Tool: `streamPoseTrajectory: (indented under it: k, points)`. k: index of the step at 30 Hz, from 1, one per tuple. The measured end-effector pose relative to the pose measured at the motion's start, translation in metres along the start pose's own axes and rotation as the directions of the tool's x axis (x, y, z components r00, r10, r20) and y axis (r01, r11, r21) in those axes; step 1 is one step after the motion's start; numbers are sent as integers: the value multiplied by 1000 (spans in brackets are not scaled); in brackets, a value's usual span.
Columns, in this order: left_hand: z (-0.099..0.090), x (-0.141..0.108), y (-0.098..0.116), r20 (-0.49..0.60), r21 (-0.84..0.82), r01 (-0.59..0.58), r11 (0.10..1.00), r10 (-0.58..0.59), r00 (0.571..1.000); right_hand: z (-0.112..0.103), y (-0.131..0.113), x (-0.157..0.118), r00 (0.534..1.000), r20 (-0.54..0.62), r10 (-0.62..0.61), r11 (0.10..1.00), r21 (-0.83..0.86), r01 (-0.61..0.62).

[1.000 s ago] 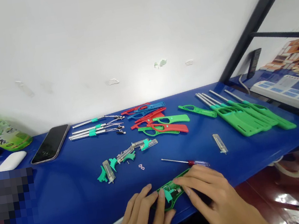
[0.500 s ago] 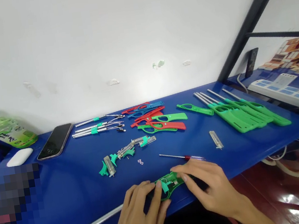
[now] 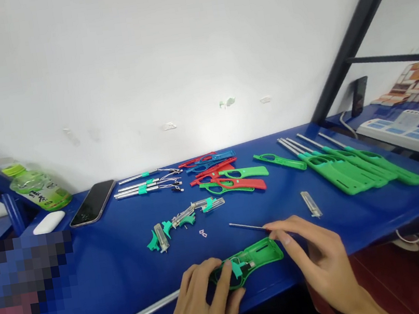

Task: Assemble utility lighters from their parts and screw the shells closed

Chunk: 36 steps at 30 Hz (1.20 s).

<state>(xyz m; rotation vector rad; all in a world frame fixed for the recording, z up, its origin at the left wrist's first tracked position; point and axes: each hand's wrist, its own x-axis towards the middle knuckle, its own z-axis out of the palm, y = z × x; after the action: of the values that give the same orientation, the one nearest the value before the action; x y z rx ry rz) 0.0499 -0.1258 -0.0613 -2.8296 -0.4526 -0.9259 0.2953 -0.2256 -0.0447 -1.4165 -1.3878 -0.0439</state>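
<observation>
Left hand (image 3: pixel 202 302) grips green casing (image 3: pixel 264 254) under fingertips — right hand (image 3: pixel 321 261) pinches screwdriver (image 3: pixel 246 226) beyond.

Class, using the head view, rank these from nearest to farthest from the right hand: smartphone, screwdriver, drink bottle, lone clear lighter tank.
1. Screwdriver: at the right hand's fingertips.
2. Lone clear lighter tank: just beyond that hand.
3. Smartphone: left side.
4. Drink bottle: farther left, by the wall.

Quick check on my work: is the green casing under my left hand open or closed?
Open. The green casing under your left hand has its hollow inside facing up, with the teal piece exposed.
</observation>
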Motion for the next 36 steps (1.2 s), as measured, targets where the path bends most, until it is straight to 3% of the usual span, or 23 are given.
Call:
streamPoseTrajectory:
  k: [9,15,19,23,26,28,31,36]
  points:
    - [4,4,-1,-34,-3,41,999,-41,999,-2,2,2,1000,26,10,998,-58,-8]
    - [-2,7,6,-70,-62,138,989,-142,987,-10,11,33,980,195,-43,977,-195,82]
    - [-9,14,-7,-86,-85,216,973,-223,971,-4,21,65,910,410,-63,952,-249,178]
    - [-22,29,-52,-76,-15,327,945,-327,942,12,29,105,795,603,-66,917,-278,287]
    - [-33,40,-86,-32,36,443,896,-442,896,28,33,129,737,675,-22,894,-317,317]
    - [-37,44,-98,32,38,475,879,-476,879,38,35,137,706,708,8,885,-334,324]
    - [-34,48,-98,131,19,494,869,-492,861,51,37,139,676,736,45,881,-348,320]
    - [-19,49,-83,268,-11,470,883,-450,852,57,44,132,666,743,71,892,-346,291]
